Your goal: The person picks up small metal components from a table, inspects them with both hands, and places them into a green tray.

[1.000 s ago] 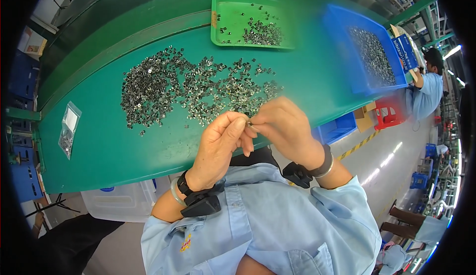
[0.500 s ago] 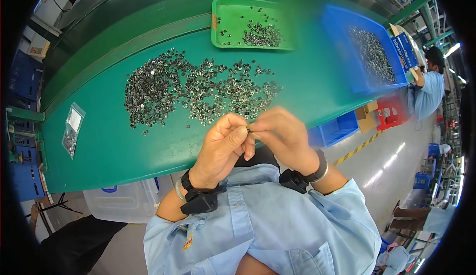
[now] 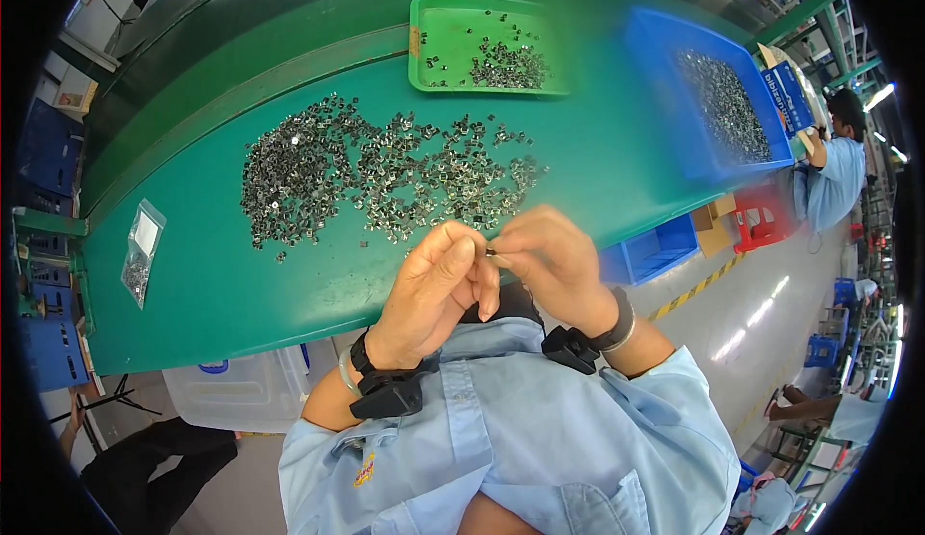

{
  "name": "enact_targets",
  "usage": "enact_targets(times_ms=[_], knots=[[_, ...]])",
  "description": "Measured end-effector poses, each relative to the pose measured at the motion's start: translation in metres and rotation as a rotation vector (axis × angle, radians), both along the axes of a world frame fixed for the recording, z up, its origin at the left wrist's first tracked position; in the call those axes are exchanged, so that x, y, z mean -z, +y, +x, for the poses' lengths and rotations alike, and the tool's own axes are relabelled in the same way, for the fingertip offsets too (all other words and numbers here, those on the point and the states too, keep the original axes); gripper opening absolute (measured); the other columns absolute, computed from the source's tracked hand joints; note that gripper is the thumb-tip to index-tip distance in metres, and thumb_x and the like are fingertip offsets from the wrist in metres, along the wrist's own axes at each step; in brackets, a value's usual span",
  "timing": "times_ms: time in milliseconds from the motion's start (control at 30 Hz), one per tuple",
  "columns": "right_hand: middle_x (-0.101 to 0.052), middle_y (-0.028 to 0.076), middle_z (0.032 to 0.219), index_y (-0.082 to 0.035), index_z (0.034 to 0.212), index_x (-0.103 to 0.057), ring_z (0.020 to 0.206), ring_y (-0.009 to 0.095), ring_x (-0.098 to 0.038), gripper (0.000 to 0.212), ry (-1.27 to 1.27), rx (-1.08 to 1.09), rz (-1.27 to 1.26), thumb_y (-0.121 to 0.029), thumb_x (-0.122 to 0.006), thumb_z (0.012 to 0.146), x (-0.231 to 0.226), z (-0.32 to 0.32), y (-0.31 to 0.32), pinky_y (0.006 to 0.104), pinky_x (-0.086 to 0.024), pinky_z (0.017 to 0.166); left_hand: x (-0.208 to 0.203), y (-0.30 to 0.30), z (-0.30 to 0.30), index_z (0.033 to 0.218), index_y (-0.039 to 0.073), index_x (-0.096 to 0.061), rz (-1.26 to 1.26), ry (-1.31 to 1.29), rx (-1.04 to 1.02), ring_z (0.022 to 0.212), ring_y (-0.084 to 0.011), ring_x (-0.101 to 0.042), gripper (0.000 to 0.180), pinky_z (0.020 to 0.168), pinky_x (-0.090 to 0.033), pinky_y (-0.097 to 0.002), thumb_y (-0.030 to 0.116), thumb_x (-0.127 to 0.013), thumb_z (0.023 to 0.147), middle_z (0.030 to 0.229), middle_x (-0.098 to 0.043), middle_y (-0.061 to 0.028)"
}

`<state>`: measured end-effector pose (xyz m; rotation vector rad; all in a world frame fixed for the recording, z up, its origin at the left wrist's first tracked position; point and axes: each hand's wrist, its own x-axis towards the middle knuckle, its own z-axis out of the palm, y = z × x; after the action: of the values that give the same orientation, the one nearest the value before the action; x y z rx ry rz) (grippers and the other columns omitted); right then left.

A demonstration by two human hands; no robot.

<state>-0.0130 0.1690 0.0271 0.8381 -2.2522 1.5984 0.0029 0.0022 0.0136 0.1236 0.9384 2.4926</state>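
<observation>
My right hand (image 3: 551,260) pinches a small dark metal part (image 3: 490,252) between thumb and fingertips. Close against it, my left hand (image 3: 431,284) has its thumb and forefinger pressed together, with the other fingers curled. Whether the left fingertips also grip the part cannot be made out. Both hands are over the table's near edge. Just beyond them lies a loose spread of small shiny metal parts (image 3: 405,173), denser in a heap (image 3: 294,169) at its left.
A green tray (image 3: 416,72) with similar parts stands at the back. To the right is a blue bin (image 3: 665,101) filled with them. A clear bag (image 3: 143,251) lies at the left on the green table (image 3: 193,304). One person (image 3: 833,169) sits beyond the bin.
My right fingers have shifted slightly, and the small dark part between them now shows more plainly. My left hand stays almost in place. A person's legs at the lower left have moved.
</observation>
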Motion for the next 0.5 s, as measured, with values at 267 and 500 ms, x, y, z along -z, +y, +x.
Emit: enact_targets(times_ms=[267, 500], knots=[[-0.061, 0.007, 0.083, -0.007, 0.090, -0.061, 0.076, 0.022, -0.059, 0.020, 0.010, -0.049, -0.004, 0.001, -0.069, 0.074, -0.0003, 0.0001, 0.0005, 0.0307, -0.046, 0.064, 0.0066, -0.0002, 0.0002, 0.094, 0.006, -0.047, 0.186, -0.057, 0.096, 0.054, -0.0168, -0.051, 0.018, 0.049, -0.040, -0.0299, 0.024, -0.050, 0.095, 0.073, -0.055, -0.0047], [-0.061, 0.008, 0.081, -0.005, 0.090, -0.059, 0.073, 0.021, -0.060, 0.013, 0.036, -0.084, 0.036, -0.001, -0.066, 0.079, -0.0042, -0.0007, 0.0009, 0.0304, -0.048, 0.061, 0.0024, -0.0066, -0.0031, 0.093, 0.007, -0.047, 0.112, -0.033, 0.124, 0.055, -0.0169, -0.053, 0.017, 0.049, -0.041, -0.0302, 0.022, -0.055, 0.093, 0.070, -0.055, -0.0048]])
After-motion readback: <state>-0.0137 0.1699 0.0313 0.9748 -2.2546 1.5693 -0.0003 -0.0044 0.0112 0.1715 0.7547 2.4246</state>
